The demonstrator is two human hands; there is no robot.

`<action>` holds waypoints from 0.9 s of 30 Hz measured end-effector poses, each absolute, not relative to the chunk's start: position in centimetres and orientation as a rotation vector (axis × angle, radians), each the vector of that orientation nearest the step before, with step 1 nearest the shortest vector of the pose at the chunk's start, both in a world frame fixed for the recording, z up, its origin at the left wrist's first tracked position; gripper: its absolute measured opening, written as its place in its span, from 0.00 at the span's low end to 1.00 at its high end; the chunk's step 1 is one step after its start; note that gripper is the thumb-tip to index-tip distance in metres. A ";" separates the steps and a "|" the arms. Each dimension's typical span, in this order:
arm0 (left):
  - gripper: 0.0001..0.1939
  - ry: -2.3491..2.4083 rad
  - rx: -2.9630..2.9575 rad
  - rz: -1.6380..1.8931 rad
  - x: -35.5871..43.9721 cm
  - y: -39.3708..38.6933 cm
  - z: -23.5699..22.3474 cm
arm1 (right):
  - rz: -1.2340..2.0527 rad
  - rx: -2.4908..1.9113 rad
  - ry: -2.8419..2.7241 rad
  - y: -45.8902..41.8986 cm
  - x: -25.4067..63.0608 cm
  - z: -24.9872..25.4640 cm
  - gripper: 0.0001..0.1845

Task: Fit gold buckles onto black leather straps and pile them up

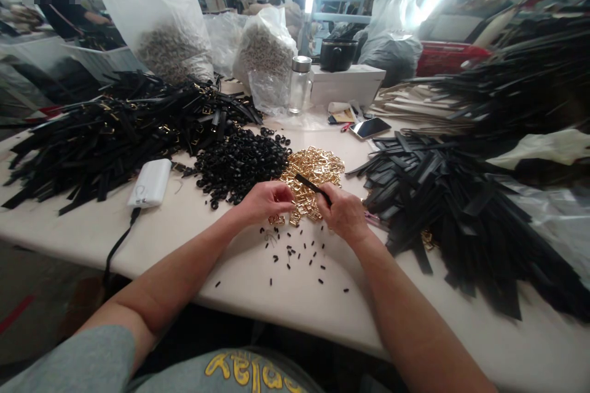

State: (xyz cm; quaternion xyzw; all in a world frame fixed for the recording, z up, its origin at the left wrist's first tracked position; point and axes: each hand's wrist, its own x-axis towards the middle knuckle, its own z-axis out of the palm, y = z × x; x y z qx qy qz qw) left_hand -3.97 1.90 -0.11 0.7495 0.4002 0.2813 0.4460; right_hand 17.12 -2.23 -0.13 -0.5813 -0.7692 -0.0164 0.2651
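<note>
My right hand (342, 212) is closed around a black strap (306, 183), whose free end points up and left over a heap of gold buckles (318, 163). Just left of it, my left hand (266, 201) has its fingers pinched together at the heap's near edge; whatever is between the fingertips is too small to make out. Beside that hand lies a pile of small black loops (239, 163). Short black bits (289, 252) are scattered on the table in front of both hands.
Straps with buckles (138, 113) are heaped at left, plain black straps (452, 196) at right. A white power bank (150, 183) with a cable lies on the table (193, 264). Behind stand a glass bottle (299, 86), a white box (345, 83), a phone (370, 128) and filled bags (265, 43).
</note>
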 end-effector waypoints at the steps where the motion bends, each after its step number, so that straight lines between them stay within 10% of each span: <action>1: 0.09 0.971 1.997 0.654 -3.9 1.7 -0.1 | -0.060 -1.587 -2.052 -2.1 17.2 -0.3 0.11; 17: 0.08 0.893 2.329 0.533 -2.5 0.5 -0.3 | 0.111 -1.577 -2.007 -2.0 17.3 -0.6 0.16; 27: 0.11 0.912 1.307 0.804 -2.9 1.3 -0.4 | 0.321 -1.569 -1.900 -2.1 17.4 -0.2 0.14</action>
